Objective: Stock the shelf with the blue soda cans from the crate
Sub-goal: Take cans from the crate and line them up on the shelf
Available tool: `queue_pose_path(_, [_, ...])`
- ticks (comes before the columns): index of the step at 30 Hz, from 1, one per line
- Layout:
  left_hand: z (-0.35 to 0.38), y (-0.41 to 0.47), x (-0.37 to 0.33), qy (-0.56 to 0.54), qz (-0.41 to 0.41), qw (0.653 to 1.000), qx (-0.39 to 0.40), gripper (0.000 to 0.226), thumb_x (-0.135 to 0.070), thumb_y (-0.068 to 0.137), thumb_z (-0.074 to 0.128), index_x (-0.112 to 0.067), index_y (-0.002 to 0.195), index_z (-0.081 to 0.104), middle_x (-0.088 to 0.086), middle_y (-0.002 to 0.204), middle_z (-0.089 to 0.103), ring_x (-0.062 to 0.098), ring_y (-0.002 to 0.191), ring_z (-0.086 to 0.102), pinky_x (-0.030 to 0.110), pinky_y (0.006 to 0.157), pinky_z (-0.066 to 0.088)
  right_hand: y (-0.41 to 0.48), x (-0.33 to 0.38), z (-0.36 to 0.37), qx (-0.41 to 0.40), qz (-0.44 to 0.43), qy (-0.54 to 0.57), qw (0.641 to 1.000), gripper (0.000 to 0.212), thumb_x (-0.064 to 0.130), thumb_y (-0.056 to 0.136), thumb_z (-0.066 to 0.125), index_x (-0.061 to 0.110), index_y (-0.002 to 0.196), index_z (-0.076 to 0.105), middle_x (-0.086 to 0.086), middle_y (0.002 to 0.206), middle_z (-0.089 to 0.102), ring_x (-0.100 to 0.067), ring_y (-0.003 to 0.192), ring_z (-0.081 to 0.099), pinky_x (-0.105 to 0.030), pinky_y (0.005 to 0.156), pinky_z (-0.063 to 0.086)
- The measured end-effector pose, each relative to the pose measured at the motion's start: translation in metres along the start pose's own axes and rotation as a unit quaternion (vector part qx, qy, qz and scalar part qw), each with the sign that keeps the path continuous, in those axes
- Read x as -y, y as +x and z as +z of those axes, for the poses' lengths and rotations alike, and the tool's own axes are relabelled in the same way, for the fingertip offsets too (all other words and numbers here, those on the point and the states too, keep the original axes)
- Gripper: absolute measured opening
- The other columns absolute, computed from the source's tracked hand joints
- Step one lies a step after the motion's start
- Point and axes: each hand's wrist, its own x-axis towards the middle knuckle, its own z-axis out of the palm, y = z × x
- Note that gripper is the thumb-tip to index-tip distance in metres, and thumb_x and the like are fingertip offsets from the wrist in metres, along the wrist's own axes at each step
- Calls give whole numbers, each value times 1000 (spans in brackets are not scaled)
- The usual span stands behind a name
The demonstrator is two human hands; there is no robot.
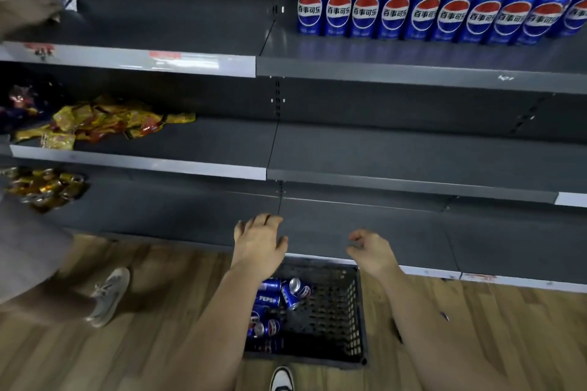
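Two rows of upright blue soda cans [428, 11] fill the right part of the top shelf [413, 73]. A black plastic crate [333, 320] stands on the wooden floor below, with several blue cans [286, 294] lying on their sides in its left half. My left hand [259, 243] hovers above the crate's far edge, fingers spread and relaxed, holding nothing. My right hand [371, 251] hangs beside it to the right, fingers loosely curled and empty. My left forearm hides part of the crate's cans.
Another person stands at the left, a hand [31, 14] reaching onto the top shelf and a grey shoe [109, 295] on the floor. Yellow snack packets [104, 120] lie on the middle shelf, golden cans [44, 187] below. My own shoe [281, 379] is before the crate.
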Motion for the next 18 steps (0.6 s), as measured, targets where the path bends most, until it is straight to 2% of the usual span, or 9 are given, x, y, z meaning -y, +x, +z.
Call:
queue_pose_path(4, [16,-26,5,-11,-27,1000,1,47,-35,97,46,-27,142,37,-3,144,39,19,134,36,42,118,12,-14,-19,19,29,0,-25,999,29,20,89,58,18,117,63,-4,118,67,-24,111,60,-25,88,42])
queue_pose_path(9, [39,-52,12,-22,-53,998,18,44,-35,96,47,-28,138,40,-2,142,41,21,132,38,44,118,14,-27,-39,36,43,-4,-10,999,26,20,86,61,19,112,65,-3,111,69,-21,103,63,-24,83,45])
queue_pose_path(14, [56,-64,29,-25,-80,996,26,42,-34,95,48,-29,136,43,0,139,44,22,131,40,47,117,16,-32,-50,57,69,-1,-4,998,28,21,85,63,20,113,63,-1,114,67,-18,105,62,-25,91,45])
queue_pose_path(18, [70,-60,56,-25,-100,994,33,45,-35,94,48,-27,138,42,0,142,42,22,132,39,45,116,15,-22,-54,85,110,-5,-20,994,36,20,85,65,17,120,62,-1,119,65,-15,110,60,-17,87,39])
